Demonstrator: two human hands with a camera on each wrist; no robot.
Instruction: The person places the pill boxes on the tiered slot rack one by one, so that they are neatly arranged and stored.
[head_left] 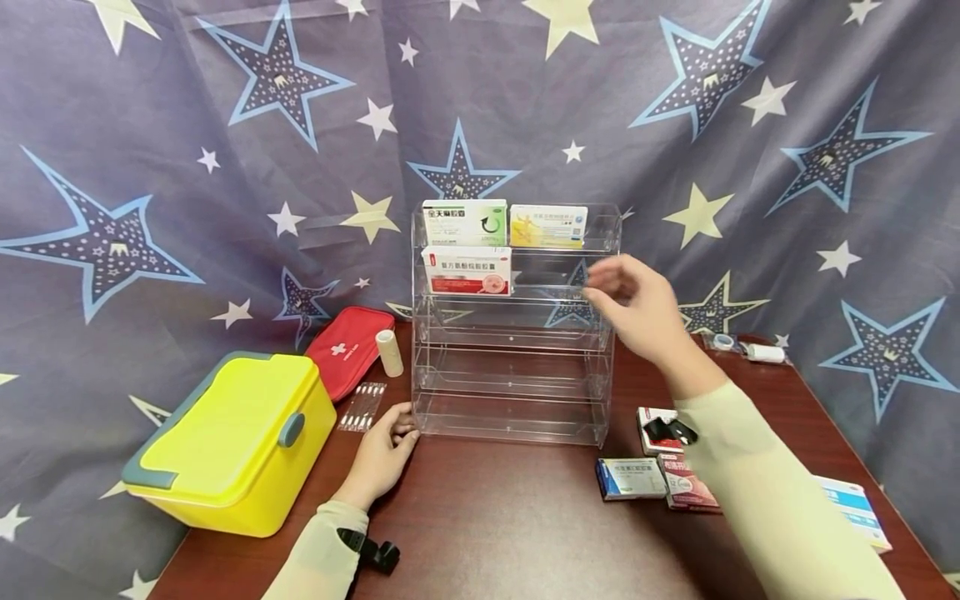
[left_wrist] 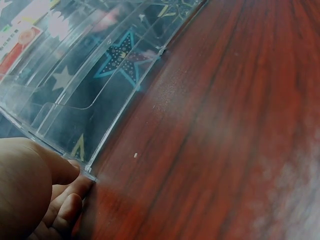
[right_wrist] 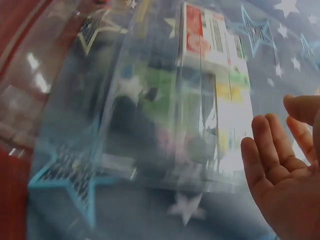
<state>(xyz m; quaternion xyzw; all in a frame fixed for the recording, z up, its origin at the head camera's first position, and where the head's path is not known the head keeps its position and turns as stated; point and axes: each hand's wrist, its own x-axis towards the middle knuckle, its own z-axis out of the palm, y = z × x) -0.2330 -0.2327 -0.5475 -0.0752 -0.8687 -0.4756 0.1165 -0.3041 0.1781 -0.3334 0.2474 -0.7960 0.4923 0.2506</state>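
Observation:
A clear tiered display rack [head_left: 510, 408] stands mid-table. My left hand [head_left: 385, 454] holds its lower front left corner; in the left wrist view the thumb [left_wrist: 62, 169] and curled fingers meet at that corner. My right hand [head_left: 633, 304] hovers empty by the rack's upper right side, fingers apart and loosely bent. On the top tier stand a green-and-white medicine box [head_left: 465, 223] and a yellow-and-white medicine box [head_left: 548, 227], side by side. Below the green one stands a red-and-white medicine box [head_left: 468, 272], on the second tier's left.
Right of the rack lie a blue-and-silver box [head_left: 632, 479], a pink box [head_left: 686, 483], a red-and-white box [head_left: 655, 427] and a blue-and-white box [head_left: 855, 510]. Left are a yellow case [head_left: 225, 433], red pouch [head_left: 348, 350], bandage roll [head_left: 389, 353] and swab packet [head_left: 363, 407].

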